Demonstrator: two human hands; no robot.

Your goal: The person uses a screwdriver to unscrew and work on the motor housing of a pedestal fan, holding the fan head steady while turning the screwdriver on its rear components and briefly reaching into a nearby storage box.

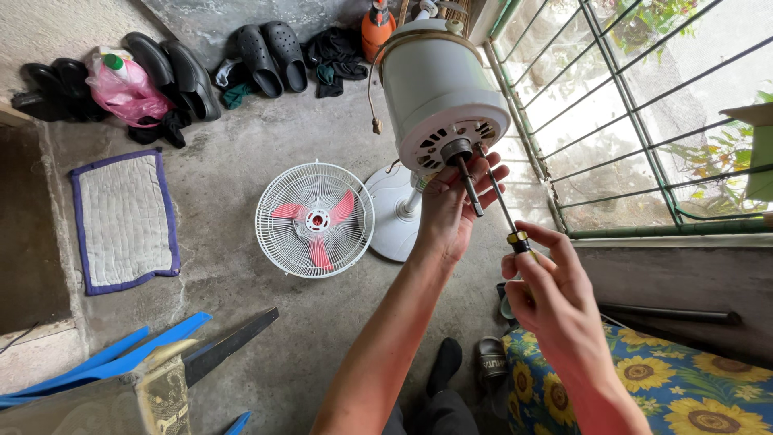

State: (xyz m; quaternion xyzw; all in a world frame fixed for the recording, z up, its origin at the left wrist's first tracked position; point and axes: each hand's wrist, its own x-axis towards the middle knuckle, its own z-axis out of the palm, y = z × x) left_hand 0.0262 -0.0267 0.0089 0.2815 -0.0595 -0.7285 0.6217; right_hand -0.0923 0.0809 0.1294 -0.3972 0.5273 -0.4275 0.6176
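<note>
Gripping the underside of the white fan motor housing [439, 89], the left hand [452, 211] has its fingers curled up beside the steel motor shaft [469, 181]. The right hand [547, 286] is closed around a screwdriver [501, 205], whose tip seems to reach a screw on the housing face, though that spot is too small to confirm. On the concrete floor [241, 274] lies the fan guard [315, 219] with its pink blades [319, 221], beside the round base [394, 213].
</note>
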